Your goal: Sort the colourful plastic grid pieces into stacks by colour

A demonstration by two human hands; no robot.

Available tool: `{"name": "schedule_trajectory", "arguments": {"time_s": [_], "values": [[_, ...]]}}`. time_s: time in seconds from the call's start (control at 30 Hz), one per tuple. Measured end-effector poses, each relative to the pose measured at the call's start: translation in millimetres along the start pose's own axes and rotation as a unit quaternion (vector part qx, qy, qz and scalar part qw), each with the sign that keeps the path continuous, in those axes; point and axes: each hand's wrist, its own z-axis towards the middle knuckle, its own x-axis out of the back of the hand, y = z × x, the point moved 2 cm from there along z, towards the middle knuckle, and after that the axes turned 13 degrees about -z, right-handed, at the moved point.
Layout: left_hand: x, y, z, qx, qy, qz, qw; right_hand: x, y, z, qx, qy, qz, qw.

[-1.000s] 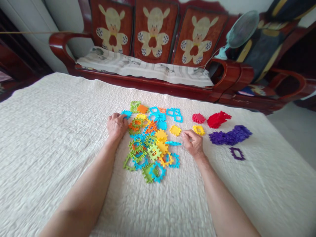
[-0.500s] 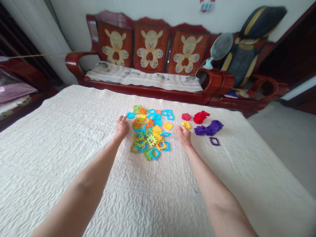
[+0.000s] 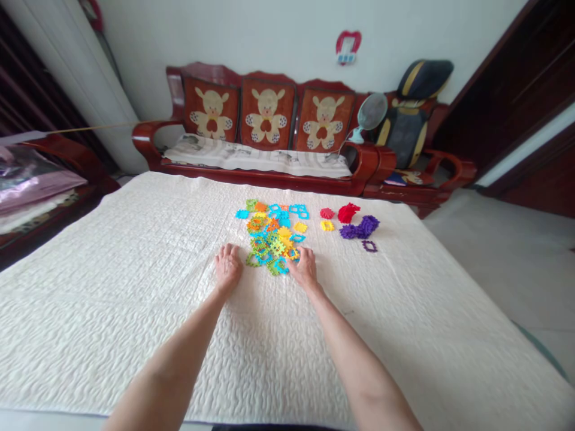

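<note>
A mixed pile of green, blue, yellow and orange toothed plastic pieces (image 3: pixel 268 232) lies on a cream quilt (image 3: pixel 135 281). My left hand (image 3: pixel 228 266) rests flat on the quilt just left of the pile's near edge, fingers stretched forward, holding nothing. My right hand (image 3: pixel 304 267) lies at the pile's near right corner, its fingertips touching the closest blue and yellow pieces. To the right sit sorted groups: a red heap (image 3: pixel 347 212), a purple heap (image 3: pixel 360 228), a single purple frame (image 3: pixel 369 246), a yellow piece (image 3: pixel 327 225) and a small red piece (image 3: pixel 326 213).
A dark red wooden sofa (image 3: pixel 269 173) with bear-print cushions stands behind the quilt. A small fan (image 3: pixel 371 114) and a dark seat pad (image 3: pixel 411 120) sit at its right end. Bare floor (image 3: pixel 503 257) lies to the right.
The view has pulled back and tilted up. Both hands have drawn back toward me, from the pile's far sides to its near edge; the right hand left the yellow piece.
</note>
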Motion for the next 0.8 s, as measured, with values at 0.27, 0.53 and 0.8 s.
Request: {"name": "schedule_trajectory", "arguments": {"time_s": [0.27,0.53,0.8], "values": [[2.6,5.0,-1.6,-0.004,0.004,0.010,1.000,-3.4,-3.7,2.2,-0.031,-0.026,-0.051,0.998],[4.6,6.1,-3.6,-0.003,0.005,0.006,1.000,17.1,25.3,-24.5,-0.067,0.048,-0.038,0.996],[4.2,5.4,-3.1,-0.010,0.009,-0.001,1.000,35.8,46.4,-47.5,-0.052,0.043,-0.037,0.997]]}}
